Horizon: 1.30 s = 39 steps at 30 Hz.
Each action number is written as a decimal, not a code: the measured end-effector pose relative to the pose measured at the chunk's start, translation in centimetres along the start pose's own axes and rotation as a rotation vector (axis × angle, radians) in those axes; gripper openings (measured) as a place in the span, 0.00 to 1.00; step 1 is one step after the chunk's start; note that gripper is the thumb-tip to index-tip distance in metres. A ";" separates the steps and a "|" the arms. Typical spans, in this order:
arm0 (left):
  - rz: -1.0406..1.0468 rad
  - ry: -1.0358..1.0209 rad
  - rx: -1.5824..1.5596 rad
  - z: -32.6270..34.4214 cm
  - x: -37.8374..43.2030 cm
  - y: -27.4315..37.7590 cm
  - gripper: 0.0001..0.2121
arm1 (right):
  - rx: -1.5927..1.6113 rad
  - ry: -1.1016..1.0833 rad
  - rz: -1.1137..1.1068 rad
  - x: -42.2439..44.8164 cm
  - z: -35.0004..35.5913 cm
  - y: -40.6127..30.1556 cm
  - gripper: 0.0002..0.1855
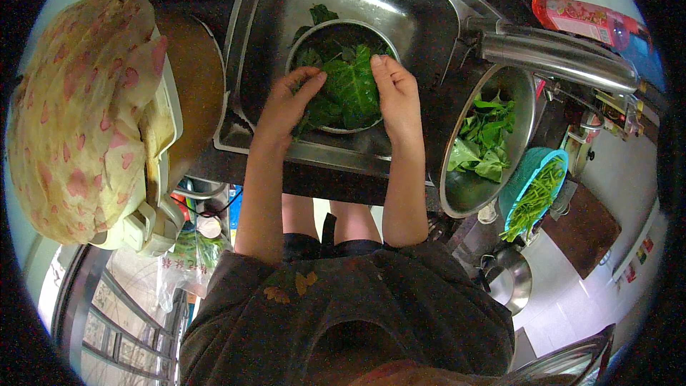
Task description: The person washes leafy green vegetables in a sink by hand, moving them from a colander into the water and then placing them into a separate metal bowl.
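Above a round bowl (343,130) in the steel sink, a broad wet green leaf (351,86) is spread between my two hands. My right hand (396,91) pinches its right edge between thumb and fingers. On the other side, my left hand (292,96) has thumb and fingertips closed at the leaf's left edge; the exact grip is partly hidden. More dark green leaves (327,110) fill the bowl beneath. A few loose leaves (321,14) lie in the sink behind its rim.
Right of the sink (343,158) stands a steel basin (455,193) holding leafy greens (485,145). Beside it, a teal basket (512,193) holds cut green stems (538,195). The faucet (557,56) reaches across the upper right. A heart-patterned cloth (80,134) covers a white rack at left.
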<state>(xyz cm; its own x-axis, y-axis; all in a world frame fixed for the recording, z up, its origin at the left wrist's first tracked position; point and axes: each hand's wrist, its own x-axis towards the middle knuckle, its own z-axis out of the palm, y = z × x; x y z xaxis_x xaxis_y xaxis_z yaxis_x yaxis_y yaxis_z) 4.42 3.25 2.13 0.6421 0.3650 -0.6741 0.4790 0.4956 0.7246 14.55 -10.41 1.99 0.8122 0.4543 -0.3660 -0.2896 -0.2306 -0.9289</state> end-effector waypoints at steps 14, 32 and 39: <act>-0.092 0.162 0.005 -0.4 -2.4 0.3 0.16 | -0.535 0.150 0.061 1.7 -1.2 4.6 0.13; 0.001 0.348 0.328 -3.5 -0.4 -4.5 0.26 | -0.379 0.126 -0.143 8.1 2.0 9.8 0.05; 0.260 0.530 0.852 -3.0 -0.2 -4.0 0.17 | 0.481 -0.024 0.153 0.5 0.5 -0.7 0.02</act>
<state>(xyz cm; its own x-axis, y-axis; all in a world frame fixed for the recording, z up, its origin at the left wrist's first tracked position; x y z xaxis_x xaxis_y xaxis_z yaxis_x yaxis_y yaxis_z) 0.61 3.52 -1.06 0.5394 0.7830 -0.3097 0.7601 -0.2945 0.5793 14.89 -9.55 2.42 0.7319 0.4668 -0.4964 -0.6098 0.1237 -0.7829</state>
